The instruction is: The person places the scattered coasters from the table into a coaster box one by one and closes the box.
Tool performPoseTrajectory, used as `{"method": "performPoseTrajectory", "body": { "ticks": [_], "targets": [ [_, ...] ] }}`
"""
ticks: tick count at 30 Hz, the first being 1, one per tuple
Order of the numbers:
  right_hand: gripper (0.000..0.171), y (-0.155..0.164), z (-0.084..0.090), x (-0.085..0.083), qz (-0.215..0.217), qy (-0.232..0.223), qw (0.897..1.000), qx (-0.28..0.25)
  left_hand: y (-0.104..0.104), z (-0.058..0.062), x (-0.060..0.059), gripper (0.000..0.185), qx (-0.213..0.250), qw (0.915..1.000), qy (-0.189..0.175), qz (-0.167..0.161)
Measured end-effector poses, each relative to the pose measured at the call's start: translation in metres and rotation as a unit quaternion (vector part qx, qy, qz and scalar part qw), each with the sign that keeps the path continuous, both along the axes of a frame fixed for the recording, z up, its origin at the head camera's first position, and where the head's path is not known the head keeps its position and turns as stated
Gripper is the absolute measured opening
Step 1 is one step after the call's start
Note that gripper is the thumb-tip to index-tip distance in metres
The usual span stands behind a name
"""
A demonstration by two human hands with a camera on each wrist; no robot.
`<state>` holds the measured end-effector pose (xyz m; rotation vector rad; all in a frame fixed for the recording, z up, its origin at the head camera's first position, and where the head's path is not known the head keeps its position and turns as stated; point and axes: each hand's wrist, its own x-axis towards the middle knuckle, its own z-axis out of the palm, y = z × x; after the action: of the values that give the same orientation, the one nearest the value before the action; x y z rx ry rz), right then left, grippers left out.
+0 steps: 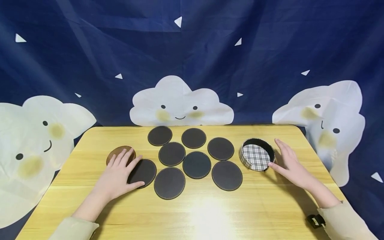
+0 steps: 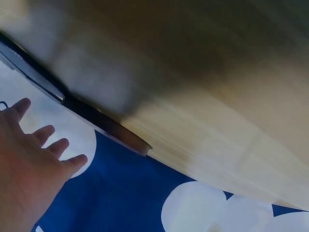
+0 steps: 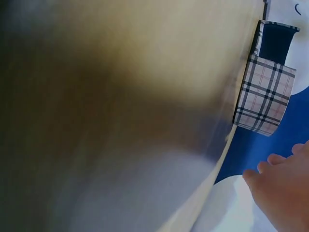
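So the person's sitting at a yellow wooden table point(image 1: 90, 140), both hands out flat. Using the plaid box point(image 1: 256, 154) as the reference point: it's a round, open, checked thing with a dark inner wall, sitting right of the coasters. The right hand point(image 1: 289, 164) is just beside it on its right, fingers straight and relaxed, thumb tip touching the box's near rim, not really gripping anything.

Well to the left of the box, the left hand point(image 1: 118, 175) lies flat with spread fingers on a dark coaster point(image 1: 144, 171), and its fingertips reach over a brown coaster point(image 1: 118, 152) just beyond that one. Nothing pinched, just resting on top.

Between that hand and the box there's a cluster of dark round coasters point(image 1: 196, 164) with light stitched edges, lying flat, some nearly touching: two nearest, then three in the middle, then two furthest from the person.

Behind the table hangs a dark blue backdrop point(image 1: 210, 50) with smiling white clouds point(image 1: 180, 103). The wrist views are blurry, mostly table edge and fingers.
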<state>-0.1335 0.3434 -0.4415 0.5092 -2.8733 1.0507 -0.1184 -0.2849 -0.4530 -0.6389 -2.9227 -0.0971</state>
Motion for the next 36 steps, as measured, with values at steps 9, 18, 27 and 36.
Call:
{"method": "performPoseTrajectory", "body": {
  "ticks": [9, 18, 27, 36],
  "targets": [
    [0.086, 0.002, -0.001, -0.004, 0.02, -0.065, 0.993, -0.099, 0.004, -0.004, -0.003, 0.096, -0.001, 0.9993, -0.017, -0.034],
    [0.077, 0.008, -0.011, -0.01, 0.054, -0.117, 0.97, -0.205, 0.005, -0.007, -0.007, 0.092, -0.003, 0.9971, -0.035, -0.068],
    [0.079, 0.012, -0.021, -0.016, 0.089, -0.115, 0.95, -0.278, 0.008, -0.006, -0.011, 0.086, -0.003, 0.994, -0.028, -0.106],
    [0.09, 0.017, -0.029, -0.022, 0.127, -0.13, 0.929, -0.321, 0.012, -0.006, -0.016, 0.083, 0.0, 0.9924, -0.025, -0.12]
  ]
}}
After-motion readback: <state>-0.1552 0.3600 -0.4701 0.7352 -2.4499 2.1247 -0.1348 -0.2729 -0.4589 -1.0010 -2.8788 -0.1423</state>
